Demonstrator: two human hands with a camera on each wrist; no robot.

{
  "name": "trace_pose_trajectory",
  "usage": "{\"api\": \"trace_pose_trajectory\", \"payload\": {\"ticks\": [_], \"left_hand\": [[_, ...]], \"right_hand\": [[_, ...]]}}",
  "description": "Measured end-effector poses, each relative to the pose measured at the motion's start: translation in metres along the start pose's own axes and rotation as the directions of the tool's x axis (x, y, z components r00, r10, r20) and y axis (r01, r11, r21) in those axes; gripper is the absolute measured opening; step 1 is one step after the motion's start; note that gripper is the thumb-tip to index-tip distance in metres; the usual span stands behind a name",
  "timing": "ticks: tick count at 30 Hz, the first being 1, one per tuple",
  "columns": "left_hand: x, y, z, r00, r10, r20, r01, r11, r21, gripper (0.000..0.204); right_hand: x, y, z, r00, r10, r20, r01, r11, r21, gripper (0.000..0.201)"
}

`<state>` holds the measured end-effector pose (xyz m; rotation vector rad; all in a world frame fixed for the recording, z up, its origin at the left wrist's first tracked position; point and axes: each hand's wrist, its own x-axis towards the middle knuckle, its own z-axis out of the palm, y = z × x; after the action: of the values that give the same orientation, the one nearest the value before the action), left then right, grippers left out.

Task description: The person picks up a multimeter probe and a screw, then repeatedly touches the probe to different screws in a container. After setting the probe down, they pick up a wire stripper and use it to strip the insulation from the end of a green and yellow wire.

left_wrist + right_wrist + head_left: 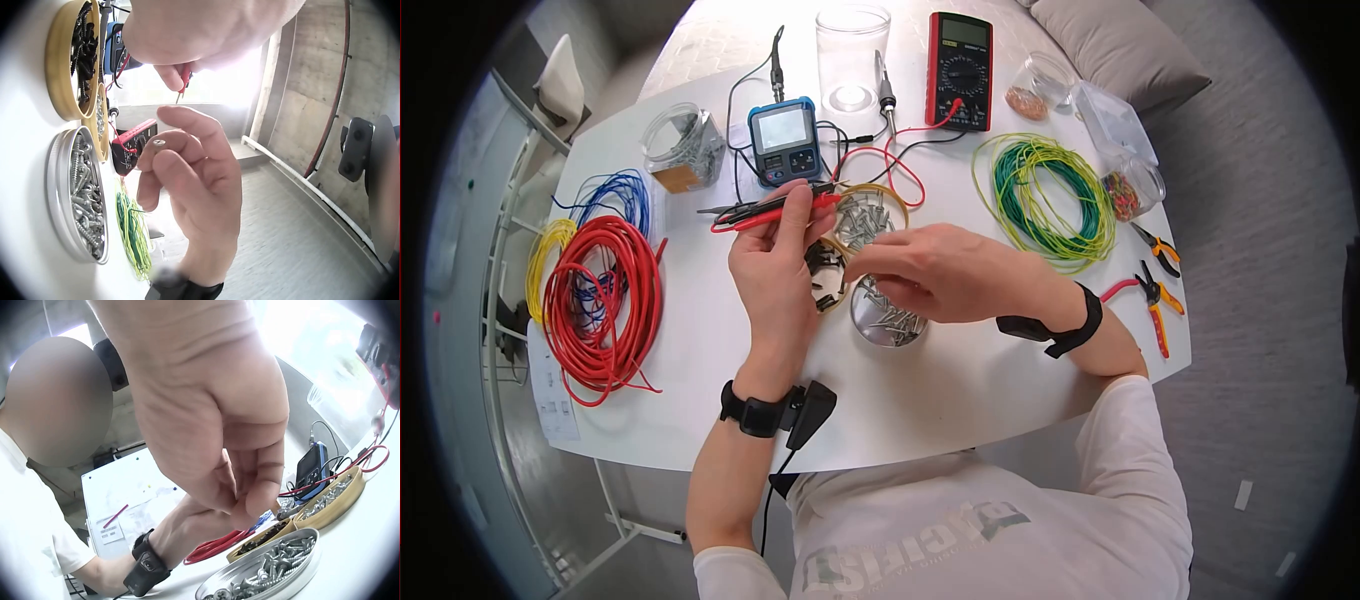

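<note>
Nearest on my remote feed, the silver tin (59,194) holds screws (86,203), above which I see the right hand (945,270) pinching a small silver piece (160,143), the left hand (772,275) gripping red and black probes (824,201), and the red multimeter (960,75) farther off.

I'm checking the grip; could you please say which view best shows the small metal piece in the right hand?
The left wrist view: the small metal piece shows uncovered in the right hand. The hand hides it in the head and right wrist views.
</note>
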<state>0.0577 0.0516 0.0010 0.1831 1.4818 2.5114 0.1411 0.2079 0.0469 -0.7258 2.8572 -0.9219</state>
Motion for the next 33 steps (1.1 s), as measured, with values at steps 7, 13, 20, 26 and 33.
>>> {"api": "trace_pose_trajectory", "payload": {"ticks": [7, 13, 20, 26, 33], "left_hand": [[0.001, -0.002, 0.000, 1.000, 0.016, 0.001, -0.016, 1.000, -0.019, 0.024], [-0.002, -0.002, 0.001, 0.993, -0.071, 0.093, 0.070, 0.997, 0.015, 0.023], [-0.003, -0.004, 0.002, 0.987, -0.102, 0.120, 0.096, 0.994, 0.053, 0.021], [-0.004, -0.004, 0.001, 0.986, -0.115, 0.124, 0.109, 0.992, 0.056, 0.021], [-0.004, -0.004, 0.002, 0.988, -0.106, 0.115, 0.100, 0.993, 0.062, 0.020]], "right_hand": [[0.009, 0.048, -0.008, 0.947, 0.299, -0.120, -0.218, 0.870, 0.443, 0.019], [0.011, 0.054, -0.012, 0.923, 0.381, -0.057, -0.205, 0.612, 0.764, 0.024], [0.010, 0.053, -0.007, 0.953, 0.288, -0.091, -0.125, 0.649, 0.750, 0.029], [0.009, 0.049, -0.008, 0.961, 0.254, -0.108, -0.099, 0.682, 0.725, 0.031], [0.009, 0.049, -0.008, 0.963, 0.242, -0.119, -0.094, 0.713, 0.695, 0.033]]}}
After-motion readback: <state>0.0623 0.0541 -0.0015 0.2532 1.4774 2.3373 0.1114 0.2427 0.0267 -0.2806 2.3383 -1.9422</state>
